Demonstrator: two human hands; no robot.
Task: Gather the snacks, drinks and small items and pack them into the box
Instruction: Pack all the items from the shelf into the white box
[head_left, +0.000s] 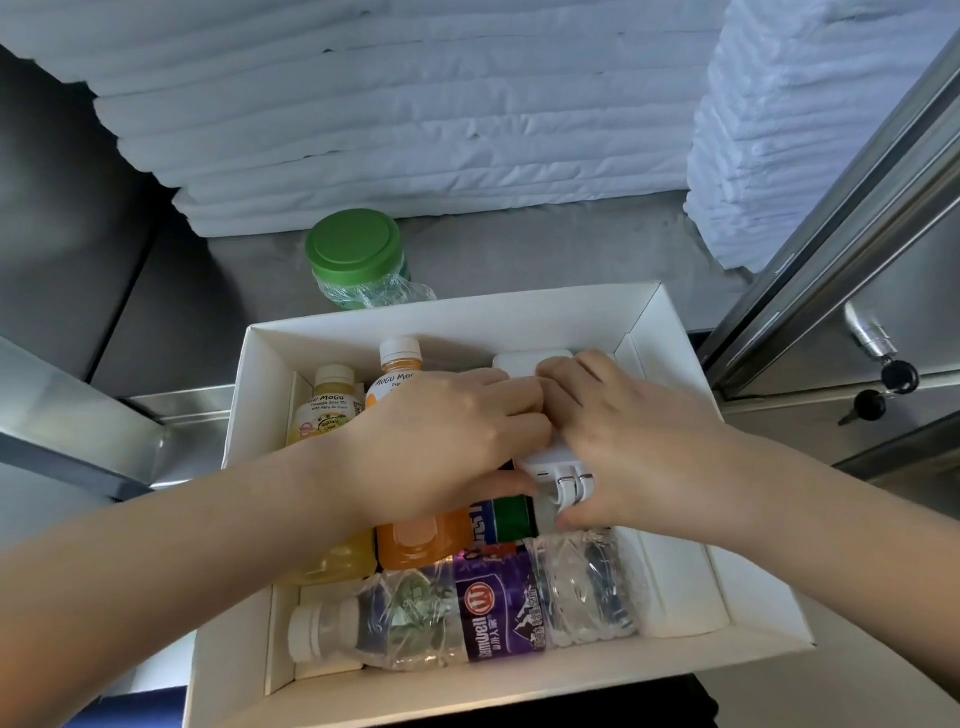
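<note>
**Head view.** One white box (519, 312) on a steel counter (545, 249) holds two juice bottles, one yellow (324, 410) and one orange (415, 540), side by side at the left with their caps toward the far wall. One clear water bottle (493, 608) lies across the near end, and one white device (519, 364) sits at the far right. Both forearms reach in from the near side. The left hand (447, 436) and right hand (634, 447) meet on the device, fingers curled over its top and thumbs at its near end, gripping it. One green-lidded jar (353, 249) stands just behind the box, outside it.
</note>
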